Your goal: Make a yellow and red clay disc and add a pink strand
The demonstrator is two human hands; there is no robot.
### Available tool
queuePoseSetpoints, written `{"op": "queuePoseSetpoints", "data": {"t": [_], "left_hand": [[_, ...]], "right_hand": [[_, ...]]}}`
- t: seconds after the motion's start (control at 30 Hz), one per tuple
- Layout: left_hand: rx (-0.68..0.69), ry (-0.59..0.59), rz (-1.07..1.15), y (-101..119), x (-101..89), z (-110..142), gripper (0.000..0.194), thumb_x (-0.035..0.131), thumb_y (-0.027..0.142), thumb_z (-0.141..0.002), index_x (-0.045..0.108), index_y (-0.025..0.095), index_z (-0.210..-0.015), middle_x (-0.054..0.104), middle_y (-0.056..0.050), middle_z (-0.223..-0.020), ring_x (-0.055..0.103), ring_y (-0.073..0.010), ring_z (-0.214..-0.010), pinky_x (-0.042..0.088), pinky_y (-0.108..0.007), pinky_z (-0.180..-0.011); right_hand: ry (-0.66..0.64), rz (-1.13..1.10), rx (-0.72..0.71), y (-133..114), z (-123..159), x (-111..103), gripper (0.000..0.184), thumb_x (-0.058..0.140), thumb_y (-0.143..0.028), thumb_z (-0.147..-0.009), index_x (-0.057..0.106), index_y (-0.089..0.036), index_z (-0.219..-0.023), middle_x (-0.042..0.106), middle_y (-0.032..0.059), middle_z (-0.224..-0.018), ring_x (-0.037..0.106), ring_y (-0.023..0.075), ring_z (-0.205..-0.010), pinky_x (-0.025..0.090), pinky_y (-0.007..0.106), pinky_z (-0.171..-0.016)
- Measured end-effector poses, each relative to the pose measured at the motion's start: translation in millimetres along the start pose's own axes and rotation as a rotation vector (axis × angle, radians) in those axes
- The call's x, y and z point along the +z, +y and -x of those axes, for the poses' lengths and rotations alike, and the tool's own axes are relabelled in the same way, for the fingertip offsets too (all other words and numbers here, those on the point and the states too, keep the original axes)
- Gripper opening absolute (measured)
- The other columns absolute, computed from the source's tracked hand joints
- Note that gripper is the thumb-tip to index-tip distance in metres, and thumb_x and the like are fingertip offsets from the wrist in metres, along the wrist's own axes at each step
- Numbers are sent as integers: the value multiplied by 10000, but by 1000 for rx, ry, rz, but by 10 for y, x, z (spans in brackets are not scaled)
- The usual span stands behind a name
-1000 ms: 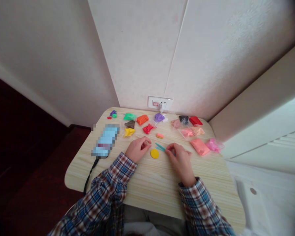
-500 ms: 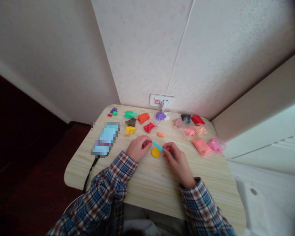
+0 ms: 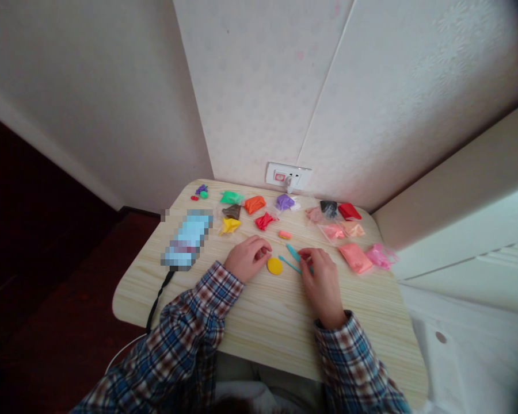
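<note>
Here, the right hand [image 3: 322, 282] has its fingertips at two blue tools, a broad one [image 3: 292, 251] and a thin one [image 3: 289, 264], whose ends point away to the left; whether its grip pinches them or only rests on them, I cannot tell. The left hand [image 3: 248, 259] curls loosely, its grip slack and nothing seen in it. Between the hands, close by the left fingertips, a yellow disc [image 3: 274, 265] lies flat on the bench [image 3: 263, 322]. Just beyond the tools is a pink-and-yellow piece [image 3: 285, 234]. Farther back, yellow [image 3: 230, 225], brown [image 3: 232, 211], green [image 3: 231, 198], orange [image 3: 254, 204], red [image 3: 265, 221] and purple packets [image 3: 285, 202] sit in a loose group; more lie to the right, with a salmon packet [image 3: 355, 258] touching or just beside a pink one [image 3: 380, 256]. A pixelated device [image 3: 188, 238] lies at left, and a socket [image 3: 288, 175] sits on the wall [image 3: 259, 103] behind.
</note>
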State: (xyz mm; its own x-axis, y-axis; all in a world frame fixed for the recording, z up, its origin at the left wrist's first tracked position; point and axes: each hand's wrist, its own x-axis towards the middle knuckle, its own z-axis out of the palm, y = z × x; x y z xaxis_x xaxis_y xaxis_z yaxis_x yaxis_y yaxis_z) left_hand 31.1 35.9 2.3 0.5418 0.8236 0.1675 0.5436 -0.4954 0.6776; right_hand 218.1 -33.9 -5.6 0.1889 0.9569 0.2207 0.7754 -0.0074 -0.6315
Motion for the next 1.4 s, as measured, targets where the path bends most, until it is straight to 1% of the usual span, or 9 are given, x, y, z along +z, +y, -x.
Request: {"op": "queuePoseSetpoints", "data": {"t": [0.13, 0.3, 0.47, 0.6, 0.73, 0.87, 1.03, 1.2, 1.4], "left_hand": [[56, 56, -51, -27, -34, 27, 123, 494, 174, -852, 604, 152, -904, 601, -55, -939, 582, -126, -697, 496, -270, -684], [148, 98, -92, -76, -136, 82, 180, 494, 214, -839, 625, 148, -944, 626, -97, -987, 570, -211, -958, 471, -365, -883], [322, 113, -229, -78, -137, 204, 273, 495, 254, -839, 641, 167, -1053, 677, -93, -1076, 567, -240, -1067, 433, -411, -918], [415, 33, -338, 5, -52, 343, 379, 451, 269, -876, 555, 183, -1230, 627, -89, -1238, 443, -265, -1275, 245, -486, -1062], [417, -70, -419, 56, 7, 428, 463, 397, 370, -921, 435, 200, -1350, 559, -79, -1328, 307, -274, -1371, 29, -541, -1101], [396, -140, -482, 50, 14, 444, 475, 345, 380, -938, 402, 197, -1373, 513, -74, -1374, 262, -257, -1393, -66, -549, -1100], [409, -141, -522, 34, 21, 448, 492, 359, 398, -929, 395, 202, -1379, 497, -66, -1389, 264, -249, -1393, -99, -547, -1112], [462, -160, -558, 57, 50, 439, 503, 309, 354, -947, 348, 123, -1392, 458, -98, -1416, 318, -201, -1368, -137, -533, -1122], [524, -220, -652, 85, 74, 415, 571, 367, 421, -930, 377, 50, -1364, 387, -144, -1457, 283, -210, -1384, 44, -475, -1166]], "right_hand": [[35, 114, 0, -7, 28, -34, 171, 456, -251, -868, 591, -199, -958, 588, 87, -988, 493, 261, -975, 311, 423, -833], [-28, 183, -29, -71, 56, -43, 143, 513, -288, -861, 626, -224, -920, 564, 73, -1018, 473, 259, -985, 272, 421, -824], [-20, 235, 5, -76, 46, -27, 136, 489, -251, -865, 621, -216, -862, 564, 76, -996, 465, 262, -961, 261, 415, -790], [5, 256, 36, -70, 39, -23, 127, 482, -237, -868, 606, -210, -867, 571, 75, -970, 467, 262, -944, 267, 408, -776], [-11, 248, 45, -80, 38, -15, 97, 496, -221, -861, 592, -211, -858, 578, 68, -957, 477, 256, -927, 278, 401, -775], [-33, 226, 47, -90, 35, -7, 94, 487, -206, -866, 581, -212, -865, 580, 65, -951, 487, 246, -915, 293, 396, -784], [-47, 202, 50, -95, 27, -9, 92, 487, -189, -860, 577, -206, -870, 578, 61, -941, 494, 243, -917, 299, 399, -800], [-42, 188, 44, -86, 25, -5, 86, 492, -190, -857, 576, -203, -864, 573, 55, -939, 495, 235, -921, 296, 396, -820], [-22, 169, 23, -54, 24, 13, 87, 490, -190, -857, 576, -203, -858, 572, 47, -929, 496, 227, -918, 297, 386, -814]]}}
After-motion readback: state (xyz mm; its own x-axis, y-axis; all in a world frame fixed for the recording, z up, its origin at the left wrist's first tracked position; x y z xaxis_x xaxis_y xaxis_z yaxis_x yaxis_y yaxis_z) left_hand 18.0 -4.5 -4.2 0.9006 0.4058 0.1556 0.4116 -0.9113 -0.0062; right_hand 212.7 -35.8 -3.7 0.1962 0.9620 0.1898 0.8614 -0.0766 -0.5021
